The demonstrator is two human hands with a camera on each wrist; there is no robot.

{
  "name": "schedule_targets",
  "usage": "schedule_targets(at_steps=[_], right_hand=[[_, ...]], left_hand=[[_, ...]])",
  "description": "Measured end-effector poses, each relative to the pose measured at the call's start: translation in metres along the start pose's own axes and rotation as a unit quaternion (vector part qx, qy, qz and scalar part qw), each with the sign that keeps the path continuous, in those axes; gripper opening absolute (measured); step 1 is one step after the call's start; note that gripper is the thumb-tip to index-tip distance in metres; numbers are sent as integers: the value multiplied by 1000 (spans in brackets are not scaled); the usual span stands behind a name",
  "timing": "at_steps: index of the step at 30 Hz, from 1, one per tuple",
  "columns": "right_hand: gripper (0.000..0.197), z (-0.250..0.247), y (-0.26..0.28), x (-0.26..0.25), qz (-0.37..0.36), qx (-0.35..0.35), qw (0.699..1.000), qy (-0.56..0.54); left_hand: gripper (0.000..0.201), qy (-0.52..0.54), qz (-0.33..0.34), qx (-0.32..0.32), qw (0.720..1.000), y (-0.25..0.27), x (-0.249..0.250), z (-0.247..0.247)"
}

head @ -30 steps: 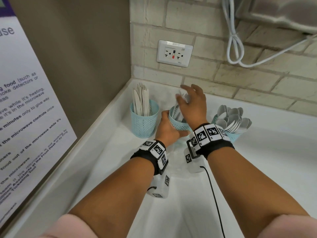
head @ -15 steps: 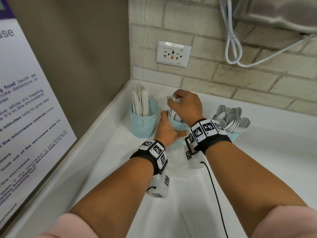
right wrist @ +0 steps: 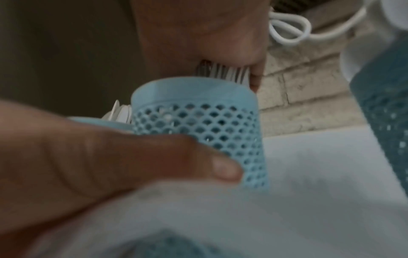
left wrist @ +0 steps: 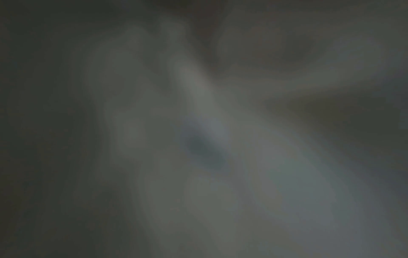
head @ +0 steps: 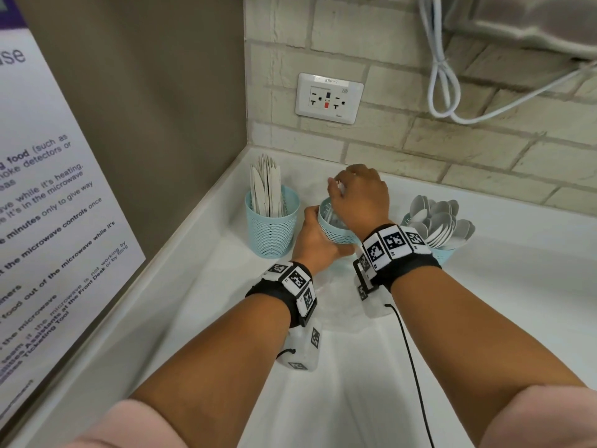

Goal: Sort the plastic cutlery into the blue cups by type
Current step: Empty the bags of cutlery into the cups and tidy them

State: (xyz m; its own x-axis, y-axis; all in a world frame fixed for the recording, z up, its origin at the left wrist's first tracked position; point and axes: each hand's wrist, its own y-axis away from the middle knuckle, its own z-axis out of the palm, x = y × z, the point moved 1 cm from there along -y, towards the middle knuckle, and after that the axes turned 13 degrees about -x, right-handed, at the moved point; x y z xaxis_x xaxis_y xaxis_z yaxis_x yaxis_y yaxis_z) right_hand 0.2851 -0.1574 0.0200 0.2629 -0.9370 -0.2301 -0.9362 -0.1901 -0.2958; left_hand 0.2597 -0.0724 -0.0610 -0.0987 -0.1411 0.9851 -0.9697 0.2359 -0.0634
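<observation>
White countertop (head: 484,318) runs into a corner between a pale brick wall and a brown panel. 3 blue mesh cups stand on it in a row: the left cup (head: 271,234) bristles with flat knives (head: 266,185), the right cup (head: 444,253) is crowded with spoons (head: 439,221), and the middle cup (right wrist: 198,122) takes forks (right wrist: 223,71). The left hand (head: 315,242) grips the middle cup's side, its thumb (right wrist: 172,157) wrapped across the mesh. The right hand (head: 360,197) is curled round a bunch of forks, tines up, lowering them into that cup. No loose cutlery shows on the counter, so sorting looks nearly finished, with only this bunch to seat. The wall outlet (head: 329,98) is labelled "8RP-1". The poster (head: 48,202) reads "food", "microwave controls" and "Front Desk". The left wrist view is dark.
</observation>
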Motion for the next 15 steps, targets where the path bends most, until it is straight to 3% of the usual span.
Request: schedule_targets(at_steps=[2, 6, 8, 11, 13, 15], right_hand=[[31, 0, 1, -1, -38, -33, 999, -8], [32, -3, 2, -2, 15, 2, 1000, -28], [31, 0, 2, -4, -15, -22, 999, -26], [35, -2, 0, 1, 12, -17, 1000, -16], [40, -8, -3, 4, 22, -67, 997, -17], [41, -24, -4, 3, 36, -65, 995, -61]], left_hand=[[91, -9, -1, 0, 1000, 0, 0, 0], [89, -8, -5, 1, 1000, 0, 1, 1], [89, -15, -9, -2, 1000, 1, 3, 1], [88, -9, -4, -1, 1000, 1, 1, 1], [89, -21, -7, 2, 1000, 2, 2, 0], [92, -30, -10, 10, 999, 4, 4, 1]])
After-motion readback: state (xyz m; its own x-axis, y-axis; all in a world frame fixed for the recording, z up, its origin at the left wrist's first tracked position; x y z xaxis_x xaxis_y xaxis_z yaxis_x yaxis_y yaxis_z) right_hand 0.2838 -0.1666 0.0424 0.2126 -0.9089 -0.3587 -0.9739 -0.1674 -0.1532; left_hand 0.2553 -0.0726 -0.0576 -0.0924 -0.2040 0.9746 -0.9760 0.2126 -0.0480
